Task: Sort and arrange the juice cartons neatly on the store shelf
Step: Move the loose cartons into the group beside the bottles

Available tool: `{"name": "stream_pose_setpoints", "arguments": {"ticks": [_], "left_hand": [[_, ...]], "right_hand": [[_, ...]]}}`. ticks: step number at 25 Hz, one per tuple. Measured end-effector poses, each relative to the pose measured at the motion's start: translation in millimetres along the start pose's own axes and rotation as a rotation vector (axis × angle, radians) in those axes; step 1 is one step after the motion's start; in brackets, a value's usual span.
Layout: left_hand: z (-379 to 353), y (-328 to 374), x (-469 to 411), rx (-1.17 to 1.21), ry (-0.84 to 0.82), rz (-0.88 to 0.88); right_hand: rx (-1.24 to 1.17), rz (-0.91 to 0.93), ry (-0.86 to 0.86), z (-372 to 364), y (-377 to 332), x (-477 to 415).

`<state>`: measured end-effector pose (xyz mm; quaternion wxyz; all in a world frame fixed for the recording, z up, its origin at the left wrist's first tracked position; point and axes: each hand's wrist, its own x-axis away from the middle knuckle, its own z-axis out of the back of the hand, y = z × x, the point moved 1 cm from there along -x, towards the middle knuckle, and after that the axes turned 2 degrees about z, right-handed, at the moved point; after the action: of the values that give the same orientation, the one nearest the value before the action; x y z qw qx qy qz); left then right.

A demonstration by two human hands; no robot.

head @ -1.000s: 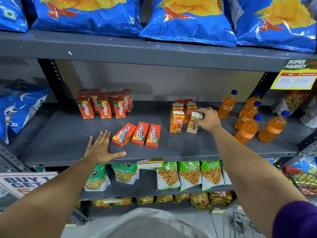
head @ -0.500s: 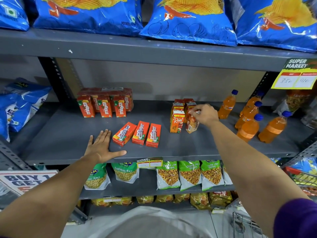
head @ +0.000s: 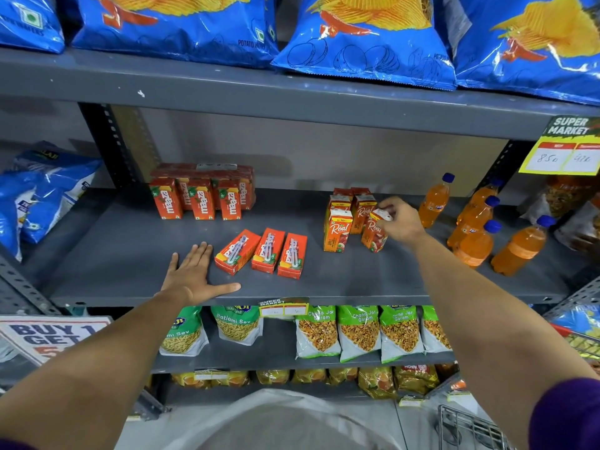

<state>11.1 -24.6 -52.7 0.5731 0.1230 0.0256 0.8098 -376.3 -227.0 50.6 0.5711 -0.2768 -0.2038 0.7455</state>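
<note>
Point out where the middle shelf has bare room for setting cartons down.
Bare shelf lies in front of the Real cartons, between the three flat cartons and the orange bottles. Another patch separates the standing Maaza cartons from the Real group. Crowded: around the right hand, which grips a tilted carton, and by the left hand.

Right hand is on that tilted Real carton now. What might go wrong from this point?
1. The Real carton is tilted and pinched only at its top by the right hand; it may slip or topple onto the shelf.
2. It stands close beside the upright Real cartons; a nudge might knock them over.
3. The orange bottles stand just right of that forearm, so a sideways sweep may tip one.
</note>
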Motion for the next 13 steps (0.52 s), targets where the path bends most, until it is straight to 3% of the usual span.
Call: {"name": "stream_pose_setpoints", "arguments": {"ticks": [7,13], "left_hand": [[-0.2,-0.1,-0.1,-0.005,-0.006,0.003],[-1.3,-0.7,-1.9,0.0,-0.007,0.002]], "right_hand": [[-0.272,-0.04,-0.087,-5.7,8.0,-2.9],[-0.097,-0.043,-0.17,-6.7,8.5,-1.3]]}}
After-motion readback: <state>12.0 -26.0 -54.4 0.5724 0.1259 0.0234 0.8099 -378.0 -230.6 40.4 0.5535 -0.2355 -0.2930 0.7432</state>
